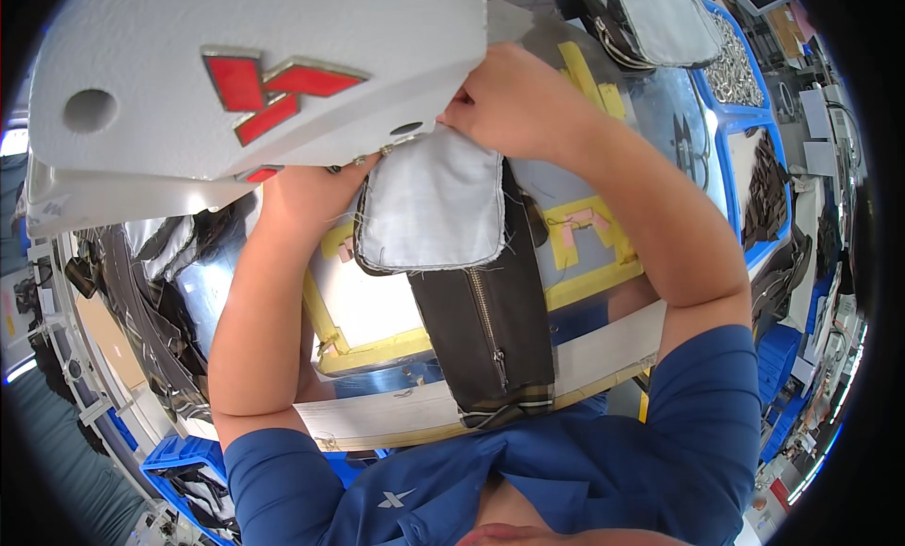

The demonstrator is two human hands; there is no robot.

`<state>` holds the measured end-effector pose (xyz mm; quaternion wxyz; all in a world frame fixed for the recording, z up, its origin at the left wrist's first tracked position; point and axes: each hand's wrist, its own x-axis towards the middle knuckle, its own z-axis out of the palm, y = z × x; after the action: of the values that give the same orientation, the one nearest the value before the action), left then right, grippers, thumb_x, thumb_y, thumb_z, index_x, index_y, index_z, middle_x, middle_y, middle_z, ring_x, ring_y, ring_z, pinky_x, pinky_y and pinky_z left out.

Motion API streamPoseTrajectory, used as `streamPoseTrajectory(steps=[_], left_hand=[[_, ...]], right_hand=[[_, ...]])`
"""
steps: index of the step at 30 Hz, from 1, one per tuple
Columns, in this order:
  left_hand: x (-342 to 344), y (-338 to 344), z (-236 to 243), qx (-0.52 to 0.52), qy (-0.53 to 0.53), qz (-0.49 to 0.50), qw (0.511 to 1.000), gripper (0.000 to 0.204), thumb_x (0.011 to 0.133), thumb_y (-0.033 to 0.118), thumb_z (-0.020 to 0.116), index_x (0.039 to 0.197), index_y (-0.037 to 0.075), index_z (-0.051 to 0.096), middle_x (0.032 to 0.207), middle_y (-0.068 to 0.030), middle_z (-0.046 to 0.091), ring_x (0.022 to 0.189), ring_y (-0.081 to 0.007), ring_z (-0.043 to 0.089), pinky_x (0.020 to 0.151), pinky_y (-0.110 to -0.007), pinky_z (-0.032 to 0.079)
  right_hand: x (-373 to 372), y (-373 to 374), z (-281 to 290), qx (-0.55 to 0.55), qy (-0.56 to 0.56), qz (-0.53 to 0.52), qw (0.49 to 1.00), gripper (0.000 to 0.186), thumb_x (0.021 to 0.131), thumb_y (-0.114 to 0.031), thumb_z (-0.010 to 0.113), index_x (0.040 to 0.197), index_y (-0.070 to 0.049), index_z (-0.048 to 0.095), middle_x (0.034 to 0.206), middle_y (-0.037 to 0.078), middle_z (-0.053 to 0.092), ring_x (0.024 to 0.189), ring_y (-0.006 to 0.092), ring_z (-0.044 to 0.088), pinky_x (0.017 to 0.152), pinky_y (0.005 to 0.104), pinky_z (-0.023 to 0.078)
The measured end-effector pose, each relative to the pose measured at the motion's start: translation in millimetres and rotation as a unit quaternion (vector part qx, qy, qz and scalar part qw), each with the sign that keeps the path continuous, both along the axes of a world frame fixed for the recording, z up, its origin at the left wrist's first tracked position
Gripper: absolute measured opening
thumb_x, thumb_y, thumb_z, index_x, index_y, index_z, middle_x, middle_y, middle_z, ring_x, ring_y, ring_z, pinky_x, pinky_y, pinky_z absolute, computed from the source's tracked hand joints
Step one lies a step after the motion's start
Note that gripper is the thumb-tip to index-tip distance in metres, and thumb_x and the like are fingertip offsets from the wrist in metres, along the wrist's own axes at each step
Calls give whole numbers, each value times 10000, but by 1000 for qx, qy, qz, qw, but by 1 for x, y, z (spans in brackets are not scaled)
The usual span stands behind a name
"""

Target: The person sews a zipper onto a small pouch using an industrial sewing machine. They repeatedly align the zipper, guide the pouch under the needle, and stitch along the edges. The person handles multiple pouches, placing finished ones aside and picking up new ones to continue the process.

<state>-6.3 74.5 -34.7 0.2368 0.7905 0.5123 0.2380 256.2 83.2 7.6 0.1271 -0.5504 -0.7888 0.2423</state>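
A light grey fabric panel (434, 207) with frayed edges lies under the front of a white sewing machine head (396, 37). Beneath the panel, a dark fabric strip (438, 329) with a metal zipper (485, 325) runs toward me and hangs over the table's front edge. At the panel's upper right corner, my right hand (509, 98) is closed, fingers curled and pinching the fabric. My left hand (316, 199) reaches in at the panel's upper left edge, its thumb beside the cloth. The machine head hides its other fingers and the needle area.
Yellow tape (377, 351) frames the work surface. Another lined fabric piece (665, 23) sits at the back right. Blue trays there hold metal parts (735, 65) and dark pieces (759, 183). Dark garments (141, 301) pile up at left, above a blue crate (179, 452).
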Motion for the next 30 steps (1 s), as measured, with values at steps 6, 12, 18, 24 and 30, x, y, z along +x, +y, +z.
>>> streamPoseTrajectory(steps=[6, 12, 18, 24, 30], left_hand=[[7, -3, 2, 23, -79, -10, 997, 301, 819, 72, 900, 1099, 22, 801, 1031, -98, 804, 930, -238, 757, 851, -369, 585], [-2, -2, 7, -17, 39, 0, 999, 348, 945, 265, 751, 1239, 80, 760, 1117, -138, 793, 1058, -332, 747, 931, -405, 573], [13, -22, 63, -142, 269, 38, 952, 361, 830, 51, 824, 1169, -38, 740, 1066, -212, 757, 952, -384, 710, 890, -450, 567], [13, -79, 104, 141, 261, -162, 941, 480, 830, 42, 673, 1299, -54, 648, 1188, -218, 668, 1080, -388, 670, 969, -452, 541], [25, -69, 79, 50, 155, -255, 953, 764, 713, 102, 873, 1404, -8, 566, 1505, -236, 554, 1384, -425, 552, 1150, -471, 467]], right_hand=[[6, -3, -3, 15, 17, -6, 1000, 289, 899, -259, 735, 850, 23, 768, 839, 241, 731, 884, 457, 722, 807, 526, 575], [4, 3, -21, 89, 19, 17, 996, 283, 909, -257, 729, 862, 19, 773, 842, 243, 730, 886, 457, 722, 808, 528, 573], [3, 0, -24, 80, 50, 14, 995, 308, 911, -273, 729, 870, 29, 773, 829, 237, 732, 875, 451, 724, 806, 523, 574], [8, -3, -15, 57, 62, 19, 996, 336, 901, -287, 731, 850, 44, 768, 829, 244, 731, 870, 448, 717, 796, 515, 573], [9, -1, -23, 112, 72, 25, 991, 321, 892, -274, 738, 824, 38, 768, 813, 254, 722, 845, 457, 711, 792, 519, 568]])
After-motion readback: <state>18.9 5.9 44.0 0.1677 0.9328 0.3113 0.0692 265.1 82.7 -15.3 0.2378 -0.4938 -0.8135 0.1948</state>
